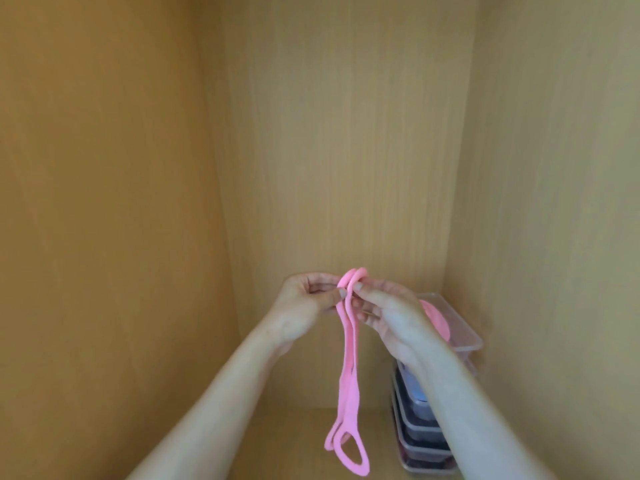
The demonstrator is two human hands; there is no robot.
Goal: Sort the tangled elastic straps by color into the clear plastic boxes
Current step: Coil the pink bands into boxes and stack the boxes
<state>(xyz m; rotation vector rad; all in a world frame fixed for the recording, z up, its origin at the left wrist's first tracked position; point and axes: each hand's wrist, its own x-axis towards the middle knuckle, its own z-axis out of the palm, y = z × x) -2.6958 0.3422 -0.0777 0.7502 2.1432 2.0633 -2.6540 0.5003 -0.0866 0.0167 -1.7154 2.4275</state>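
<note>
- Forearms enter from the lower edge of the view, both bare, and converge toward the centre.
- Pink strap (349,382) hangs doubled between the forearms; its lower end forms open loops just above the wooden shelf floor (294,445), and contact with the floor cannot be determined.
- Stack of clear plastic boxes (419,434) stands on the shelf floor at the right, partly hidden behind the right forearm; the lower boxes hold dark and blue contents that are not identifiable.
- Left hand (304,306) has its fingers curled and pinches the upper end of the pink strap between thumb and fingertips.
- Right hand (394,317) pinches the same upper end from the opposite side, fingers bent around the strap; the folded top of the strap rises just above both hands.
- Top box (464,337) sits skewed on the stack, behind the right hand, and contains a second pink strap (438,318).
- Wooden back panel (346,133) and two side walls enclose the compartment.
</note>
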